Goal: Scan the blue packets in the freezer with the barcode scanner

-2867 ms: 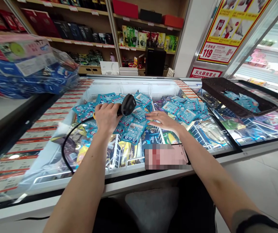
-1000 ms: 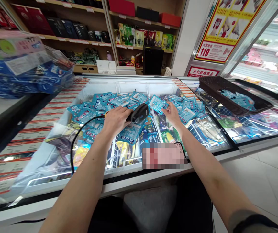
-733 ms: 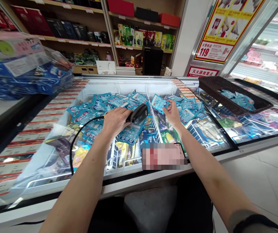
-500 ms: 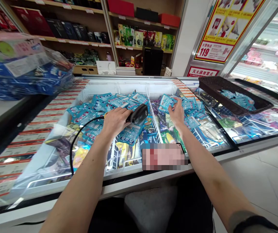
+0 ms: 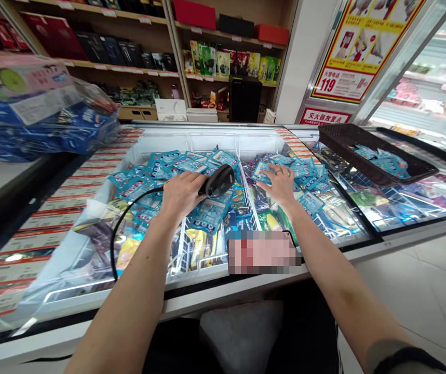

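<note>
My left hand [image 5: 181,193] is wrapped round the handle of a black barcode scanner [image 5: 219,181], whose head points to the right. A black cable runs from the scanner down past my left wrist. Over the right-hand pile, my right hand [image 5: 280,184] has its fingers spread, with a small blue packet [image 5: 260,170] lying flat by the fingertips. Whether the fingers touch it is hard to tell. More blue packets [image 5: 191,162] are strewn over the freezer's glass top on the left, and others [image 5: 304,169] lie to the right of my right hand.
A phone [image 5: 264,253] with a blurred screen lies on the freezer's front edge [image 5: 207,288]. At right stands a brown basket [image 5: 353,150] with blue packets inside. Plastic-wrapped goods [image 5: 39,104] are at left. Shelves [image 5: 140,67] stand behind.
My right hand has let go of the blue packet, which was tilted up in its fingers and now lies lower. The fingers have spread. My left hand and the scanner have barely shifted.
</note>
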A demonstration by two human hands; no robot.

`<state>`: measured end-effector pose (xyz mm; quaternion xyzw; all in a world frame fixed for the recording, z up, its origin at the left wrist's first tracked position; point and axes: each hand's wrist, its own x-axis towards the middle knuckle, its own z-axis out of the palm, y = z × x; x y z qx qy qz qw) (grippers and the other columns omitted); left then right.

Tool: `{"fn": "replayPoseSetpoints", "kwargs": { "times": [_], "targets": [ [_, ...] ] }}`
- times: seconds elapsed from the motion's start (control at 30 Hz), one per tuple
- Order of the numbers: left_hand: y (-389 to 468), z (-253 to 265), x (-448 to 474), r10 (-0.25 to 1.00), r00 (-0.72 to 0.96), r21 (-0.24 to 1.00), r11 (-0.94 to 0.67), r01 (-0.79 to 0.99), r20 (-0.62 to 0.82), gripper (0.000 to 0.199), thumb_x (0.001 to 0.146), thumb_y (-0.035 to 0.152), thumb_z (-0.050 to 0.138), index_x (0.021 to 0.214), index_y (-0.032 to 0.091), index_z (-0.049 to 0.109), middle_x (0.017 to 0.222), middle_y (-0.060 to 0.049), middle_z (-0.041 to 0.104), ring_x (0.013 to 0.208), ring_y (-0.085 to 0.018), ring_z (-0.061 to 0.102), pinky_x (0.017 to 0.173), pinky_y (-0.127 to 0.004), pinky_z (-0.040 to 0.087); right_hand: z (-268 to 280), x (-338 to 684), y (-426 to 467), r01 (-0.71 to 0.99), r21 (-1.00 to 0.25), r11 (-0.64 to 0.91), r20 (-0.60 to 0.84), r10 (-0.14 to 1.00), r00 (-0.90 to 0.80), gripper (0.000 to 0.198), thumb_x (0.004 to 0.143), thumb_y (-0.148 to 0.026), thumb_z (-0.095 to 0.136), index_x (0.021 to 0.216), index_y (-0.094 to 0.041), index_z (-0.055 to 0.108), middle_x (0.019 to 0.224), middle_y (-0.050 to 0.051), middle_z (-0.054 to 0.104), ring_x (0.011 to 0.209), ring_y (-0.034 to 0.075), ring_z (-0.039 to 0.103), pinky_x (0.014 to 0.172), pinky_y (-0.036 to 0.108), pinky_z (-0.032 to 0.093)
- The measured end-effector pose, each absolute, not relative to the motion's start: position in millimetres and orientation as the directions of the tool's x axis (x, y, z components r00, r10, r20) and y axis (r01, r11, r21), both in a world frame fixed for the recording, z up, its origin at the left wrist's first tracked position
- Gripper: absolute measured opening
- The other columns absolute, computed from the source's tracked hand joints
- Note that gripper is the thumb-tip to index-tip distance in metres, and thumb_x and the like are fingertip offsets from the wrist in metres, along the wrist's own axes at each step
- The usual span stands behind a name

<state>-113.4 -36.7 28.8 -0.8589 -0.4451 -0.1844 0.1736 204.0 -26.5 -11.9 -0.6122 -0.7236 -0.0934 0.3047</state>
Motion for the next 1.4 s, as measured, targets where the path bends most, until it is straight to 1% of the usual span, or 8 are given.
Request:
{"fn": "replayPoseSetpoints", "kwargs": {
  "times": [0.2,0.33,0.5,0.6,0.8,0.93,1.1,1.4],
  "targets": [
    [-36,29,-122,0.727,0.477,-0.151,-0.469,0.870,0.494,0.036,0.080,0.034,0.054,0.113,0.021,0.058,0.095,-0.010,0.065,0.098,-0.029,0.057,0.075,-0.038,0.040,-17,211,-25,0.966,-0.249,0.076,0.565,0.821,0.081,0.033,0.087,-0.038,0.053,0.114,-0.023,0.062,0.127,0.012,0.054,0.119,0.032,0.041,0.102,0.057,0.023],
    [-34,29,-126,0.735,0.445,-0.160,-0.427,0.890,0.512,0.035,0.078,0.033,0.056,0.111,0.023,0.058,0.095,-0.010,0.066,0.098,-0.029,0.056,0.077,-0.039,0.039,-14,209,-26,0.956,-0.274,0.104,0.586,0.806,0.080,0.034,0.088,-0.038,0.050,0.116,-0.021,0.061,0.133,0.013,0.050,0.125,0.033,0.037,0.104,0.059,0.020],
    [-34,29,-131,0.735,0.335,-0.120,-0.331,0.936,0.590,0.030,0.079,0.034,0.054,0.107,0.024,0.059,0.093,-0.009,0.066,0.096,-0.029,0.056,0.084,-0.042,0.036,0,189,-35,0.814,-0.339,0.471,0.496,0.825,-0.271,0.035,0.091,-0.042,0.048,0.121,-0.028,0.059,0.128,0.004,0.057,0.122,0.024,0.046,0.106,0.049,0.031],
    [-36,29,-134,0.726,0.264,-0.069,-0.287,0.956,0.635,0.028,0.080,0.033,0.052,0.105,0.023,0.060,0.091,-0.009,0.066,0.094,-0.029,0.056,0.087,-0.044,0.034,12,168,-47,0.621,-0.389,0.681,0.390,0.732,-0.558,0.037,0.091,-0.045,0.047,0.127,-0.034,0.054,0.135,-0.001,0.052,0.124,0.020,0.047,0.106,0.045,0.036],
    [-39,28,-138,0.727,0.204,-0.028,-0.247,0.969,0.655,0.028,0.080,0.032,0.052,0.105,0.023,0.059,0.092,-0.009,0.066,0.095,-0.029,0.055,0.087,-0.046,0.033,25,146,-62,0.499,-0.422,0.757,0.251,0.626,-0.738,0.043,0.090,-0.047,0.049,0.133,-0.043,0.044,0.151,-0.010,0.028,0.136,0.020,0.034,0.111,0.047,0.031],
    [-39,28,-137,0.736,0.224,-0.048,-0.252,0.967,0.639,0.027,0.080,0.034,0.051,0.104,0.023,0.059,0.092,-0.010,0.066,0.096,-0.030,0.055,0.087,-0.046,0.032,25,143,-62,0.501,-0.352,0.790,0.170,0.580,-0.796,0.038,0.090,-0.043,0.053,0.127,-0.044,0.050,0.151,-0.012,0.027,0.140,0.020,0.028,0.115,0.047,0.024],
    [-38,28,-136,0.751,0.221,-0.021,-0.266,0.964,0.622,0.028,0.080,0.033,0.053,0.105,0.022,0.059,0.092,-0.010,0.066,0.098,-0.030,0.055,0.089,-0.046,0.031,21,150,-57,0.488,-0.331,0.808,0.194,0.564,-0.803,0.033,0.092,-0.042,0.048,0.125,-0.041,0.053,0.147,-0.011,0.035,0.137,0.016,0.033,0.114,0.043,0.026],
    [-37,26,-130,0.734,0.335,-0.071,-0.366,0.928,0.591,0.031,0.077,0.030,0.057,0.107,0.024,0.059,0.094,-0.008,0.066,0.098,-0.029,0.055,0.089,-0.044,0.033,2,194,-33,0.682,-0.300,0.667,0.342,0.743,-0.576,0.030,0.087,-0.047,0.056,0.109,-0.030,0.067,0.127,-0.002,0.060,0.120,0.019,0.054,0.105,0.041,0.040]
  ]
}}
